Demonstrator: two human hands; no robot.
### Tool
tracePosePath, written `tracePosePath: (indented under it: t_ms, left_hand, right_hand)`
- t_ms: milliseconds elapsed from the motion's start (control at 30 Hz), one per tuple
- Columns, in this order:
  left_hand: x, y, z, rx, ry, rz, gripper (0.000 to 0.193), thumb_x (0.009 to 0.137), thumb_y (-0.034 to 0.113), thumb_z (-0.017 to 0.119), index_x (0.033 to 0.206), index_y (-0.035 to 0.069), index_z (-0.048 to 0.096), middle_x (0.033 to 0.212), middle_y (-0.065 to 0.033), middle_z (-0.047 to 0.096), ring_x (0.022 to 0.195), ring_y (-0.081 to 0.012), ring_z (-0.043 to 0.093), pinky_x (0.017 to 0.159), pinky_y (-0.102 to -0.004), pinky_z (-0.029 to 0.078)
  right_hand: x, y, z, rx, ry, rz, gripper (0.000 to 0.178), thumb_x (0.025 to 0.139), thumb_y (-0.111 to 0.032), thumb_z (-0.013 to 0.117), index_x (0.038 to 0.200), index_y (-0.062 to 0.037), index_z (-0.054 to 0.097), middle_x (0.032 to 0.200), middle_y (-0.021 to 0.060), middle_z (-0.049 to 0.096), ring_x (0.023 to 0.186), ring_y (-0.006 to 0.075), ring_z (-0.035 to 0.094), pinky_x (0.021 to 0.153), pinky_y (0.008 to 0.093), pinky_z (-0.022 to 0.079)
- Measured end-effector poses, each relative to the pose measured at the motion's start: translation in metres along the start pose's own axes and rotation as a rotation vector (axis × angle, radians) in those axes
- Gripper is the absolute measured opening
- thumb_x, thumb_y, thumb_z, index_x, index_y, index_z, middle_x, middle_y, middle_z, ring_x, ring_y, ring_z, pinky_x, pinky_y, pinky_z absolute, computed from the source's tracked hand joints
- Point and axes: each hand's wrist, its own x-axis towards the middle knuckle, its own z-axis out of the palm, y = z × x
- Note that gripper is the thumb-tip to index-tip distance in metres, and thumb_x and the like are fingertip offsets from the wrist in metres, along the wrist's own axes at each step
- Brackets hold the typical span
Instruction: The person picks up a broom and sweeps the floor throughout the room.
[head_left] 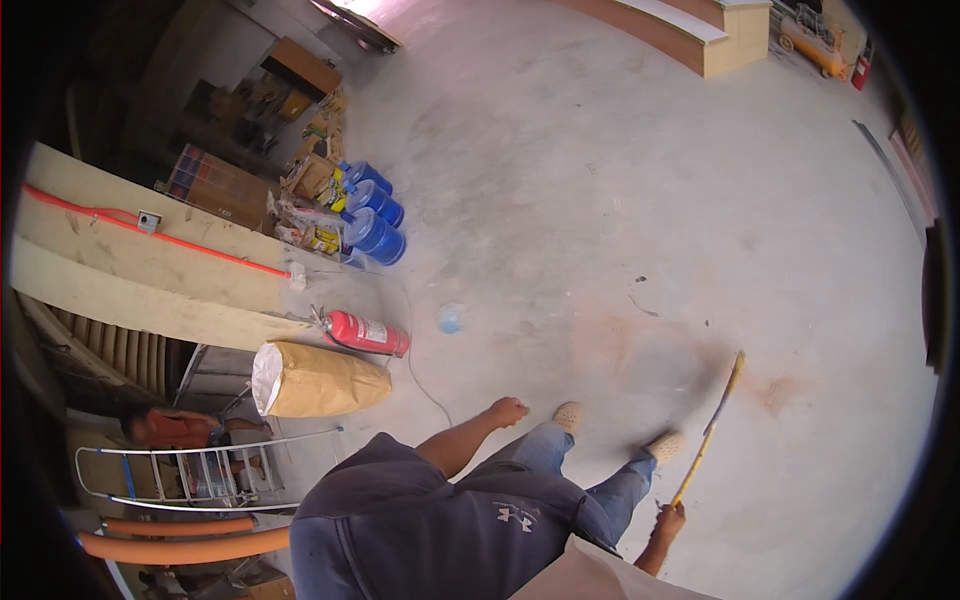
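Observation:
My right hand (670,519) is closed round the lower end of a long, thin yellow stick (712,415). The stick slants up and away to the right, over the grey concrete floor. A darker stretch shows partway along it. Bent in front of my body, my left hand (508,411) has its fingers curled in, and nothing shows in it. Below the hands are my legs in blue jeans and two light shoes (665,447). A beige sheet-like thing (610,578) at the lower edge covers part of my right arm.
To the left stand a brown sack (325,380), a red fire extinguisher (368,334) and several blue water jugs (375,237). A thin cable (418,370) crosses the floor. A person (180,428) is beside a ladder (205,475). A wooden counter (737,45) stands far off.

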Motion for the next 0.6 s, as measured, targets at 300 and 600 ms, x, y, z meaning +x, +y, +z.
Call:
tracePosePath:
  t_ms: [300, 600]
  left_hand:
    - [0.000, 0.138, 0.066, -0.110, 0.099, 0.022, 0.032, 0.075, 0.033, 0.054, 0.084, 0.003, 0.059, 0.068, -0.0072, 0.057, 0.052, -0.0145, 0.053, 0.044, -0.0279, 0.043]
    - [-0.030, 0.228, 0.213, -0.008, -0.080, 0.088, 0.033, 0.075, 0.033, 0.055, 0.087, 0.003, 0.060, 0.071, -0.0084, 0.059, 0.059, -0.0162, 0.056, 0.058, -0.0292, 0.045]
  right_hand:
    - [0.183, 0.092, -0.190, 0.070, 0.441, -0.106, 0.051, 0.067, -0.012, 0.048, 0.115, 0.0063, 0.041, 0.058, 0.0091, 0.049, 0.044, 0.0176, 0.042, 0.039, 0.0318, 0.033]
    - [0.372, 0.037, -0.288, 0.114, 0.194, 0.238, 0.018, 0.066, -0.013, 0.042, 0.049, -0.0080, 0.041, 0.042, 0.0037, 0.039, 0.035, 0.0156, 0.038, 0.033, 0.0313, 0.029]
